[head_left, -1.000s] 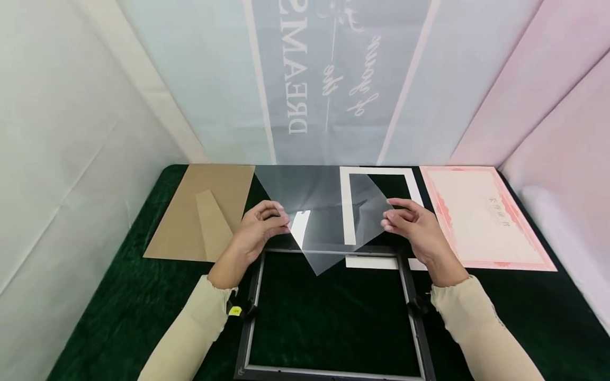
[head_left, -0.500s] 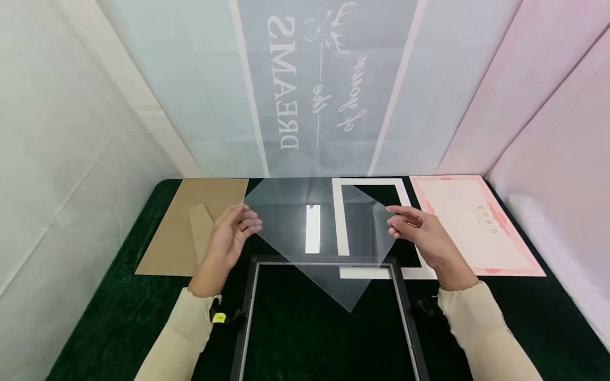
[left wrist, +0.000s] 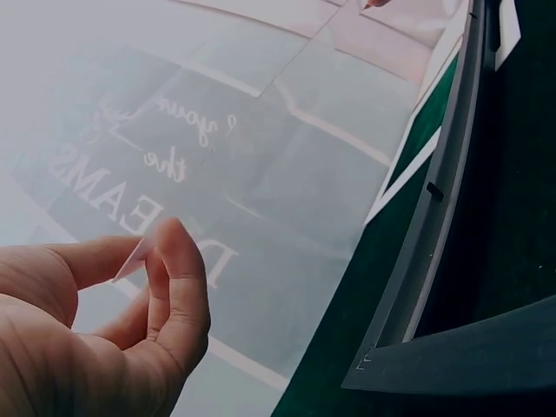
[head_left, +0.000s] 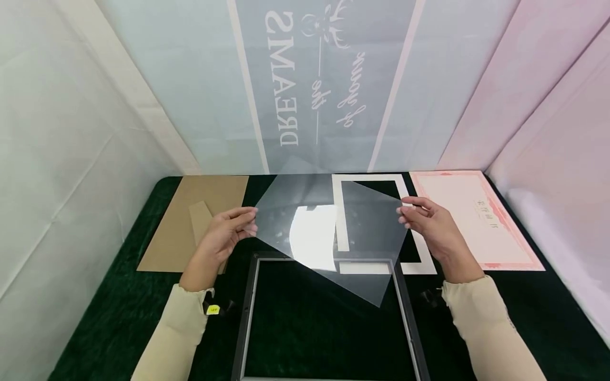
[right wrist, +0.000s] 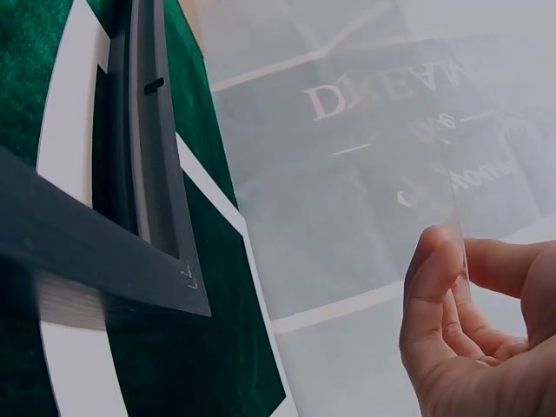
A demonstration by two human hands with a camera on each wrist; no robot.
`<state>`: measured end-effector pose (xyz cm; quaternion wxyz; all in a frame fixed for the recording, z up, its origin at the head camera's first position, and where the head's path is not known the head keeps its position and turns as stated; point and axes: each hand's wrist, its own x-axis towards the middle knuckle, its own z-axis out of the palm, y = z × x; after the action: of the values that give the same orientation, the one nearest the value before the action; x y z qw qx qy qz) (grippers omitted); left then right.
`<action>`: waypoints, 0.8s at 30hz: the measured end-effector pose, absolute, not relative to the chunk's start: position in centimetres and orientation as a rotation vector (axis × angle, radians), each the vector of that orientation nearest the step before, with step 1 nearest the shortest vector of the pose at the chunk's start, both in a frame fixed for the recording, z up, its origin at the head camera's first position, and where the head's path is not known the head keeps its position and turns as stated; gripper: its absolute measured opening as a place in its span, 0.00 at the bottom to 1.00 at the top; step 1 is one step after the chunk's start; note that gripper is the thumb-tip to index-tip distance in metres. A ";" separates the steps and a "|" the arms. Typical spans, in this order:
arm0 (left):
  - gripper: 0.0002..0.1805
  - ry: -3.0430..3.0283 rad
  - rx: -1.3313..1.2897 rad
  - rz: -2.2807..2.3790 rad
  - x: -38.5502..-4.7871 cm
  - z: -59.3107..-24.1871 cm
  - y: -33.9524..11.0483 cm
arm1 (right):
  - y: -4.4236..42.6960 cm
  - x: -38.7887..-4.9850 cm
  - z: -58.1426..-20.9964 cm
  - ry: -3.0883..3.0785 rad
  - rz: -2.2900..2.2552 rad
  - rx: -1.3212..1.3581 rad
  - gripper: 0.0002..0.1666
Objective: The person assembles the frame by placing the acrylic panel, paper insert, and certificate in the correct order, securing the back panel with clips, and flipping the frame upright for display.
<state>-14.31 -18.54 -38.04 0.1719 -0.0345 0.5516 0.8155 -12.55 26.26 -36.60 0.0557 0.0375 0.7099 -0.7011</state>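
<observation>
While left hand (head_left: 220, 238) and right hand (head_left: 432, 228) pinch transparent sheet (head_left: 329, 233) at opposite sides, it seems light, slippery, flexible; edges likely best hold.

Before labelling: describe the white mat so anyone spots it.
On the green cloth, find the far-right corner of the dark frame. There, between the tan backing board and pink-bordered sheet, lies the white mat: unlike either, its centre is cut out.
</observation>
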 end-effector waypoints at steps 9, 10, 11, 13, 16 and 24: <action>0.07 1.617 -0.052 2.237 -14.4 -38.1 -18.5 | 26.5 -12.6 -36.7 2.075 -2.213 0.074 0.18; 0.06 1.622 -0.047 2.229 -14.4 -38.2 -18.5 | 26.5 -12.6 -36.8 2.079 -2.215 0.070 0.17; 0.07 1.626 -0.039 2.222 -14.3 -38.2 -18.5 | 26.5 -12.6 -36.9 2.084 -2.218 0.068 0.16; 0.07 1.638 -0.023 2.204 -14.3 -38.3 -18.5 | 26.6 -12.6 -37.0 2.096 -2.216 0.064 0.15; 0.08 1.676 0.020 2.136 -14.2 -38.5 -18.5 | 26.8 -12.6 -37.3 2.123 -2.194 0.056 0.16; 0.19 1.852 0.197 1.865 -14.1 -38.9 -18.3 | 27.1 -12.5 -37.6 2.174 -2.086 0.032 0.22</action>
<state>-14.10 -18.26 -38.87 0.2502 0.0724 0.6804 0.6850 -12.51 27.13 -37.58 0.0640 0.0106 0.7200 -0.6909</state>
